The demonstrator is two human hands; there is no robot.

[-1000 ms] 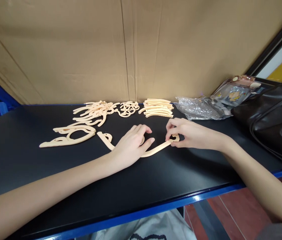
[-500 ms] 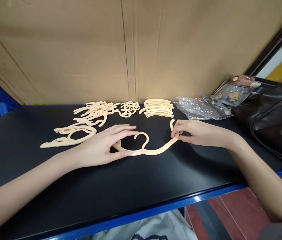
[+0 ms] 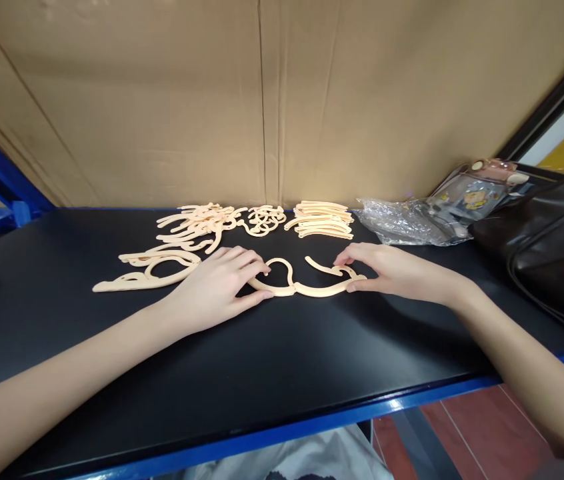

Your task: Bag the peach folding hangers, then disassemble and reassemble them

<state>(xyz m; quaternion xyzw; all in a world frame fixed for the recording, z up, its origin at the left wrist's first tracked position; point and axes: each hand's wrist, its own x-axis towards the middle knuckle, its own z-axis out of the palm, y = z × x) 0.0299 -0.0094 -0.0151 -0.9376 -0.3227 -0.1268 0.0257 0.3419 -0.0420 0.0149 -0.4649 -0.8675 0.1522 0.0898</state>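
A cream plastic folding hanger [image 3: 319,291] lies on the black tabletop between my two hands, its hook curving up and away from me. My left hand [image 3: 227,287] grips the hanger's left arm between thumb and fingers and covers its end. At the right end, my right hand [image 3: 377,270] has thumb and fingers closed round the joint, where a short end piece is folded inward over the arm. Left of my left hand lie more hangers, folded up [image 3: 137,277].
Along the back lie a heap of cream hanger parts [image 3: 199,220], a pile of hooks [image 3: 265,219] and a stack of straight arms [image 3: 323,219]. Clear plastic bags [image 3: 402,220] and a dark leather bag [image 3: 547,233] are at the right. Cardboard [image 3: 162,100] stands behind.
The right end piece has swung inward to the left under my right hand. My left hand has shifted slightly along with the hanger. The camera view has moved a little.
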